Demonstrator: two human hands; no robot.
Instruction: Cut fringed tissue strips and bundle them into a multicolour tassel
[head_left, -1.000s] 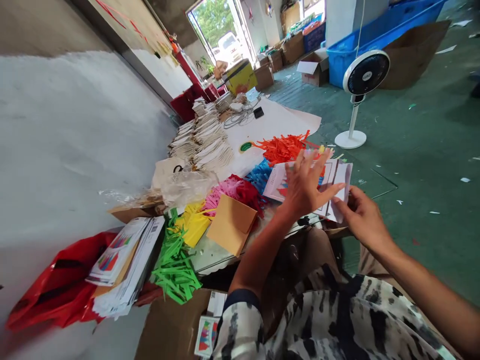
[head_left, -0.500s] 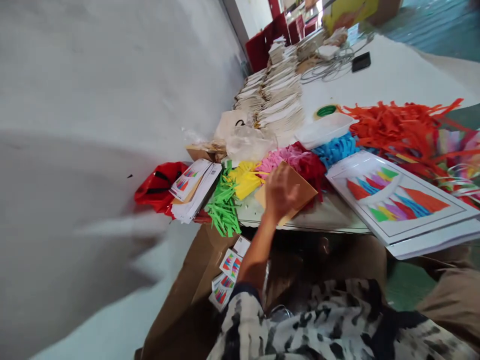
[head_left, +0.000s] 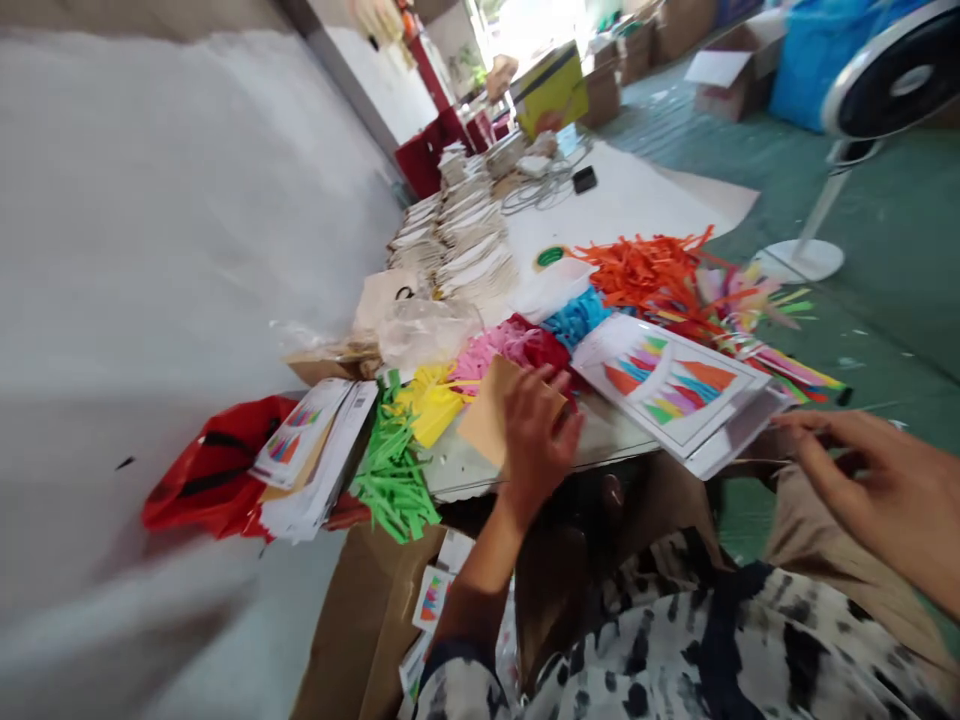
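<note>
My left hand lies palm down on a tan card at the table's front edge, its fingers spread and slightly bent. Beyond the fingertips are heaps of pink paper strips and dark red paper strips. At the right, my right hand has fingertips closed at the near right corner of a stack of printed sheets. The top sheet shows colourful tassel garlands, and the stack overhangs the table edge. Part of the grip is blurred.
Yellow strips, green strips, blue strips and orange strips line the table. White stacks stand behind. A red bag is at left, a cardboard box below, a fan at right.
The view has swung right, bringing my right hand and the fan into sight. My left hand stays on the tan card, its fingers more bent and now over the card's right side.
</note>
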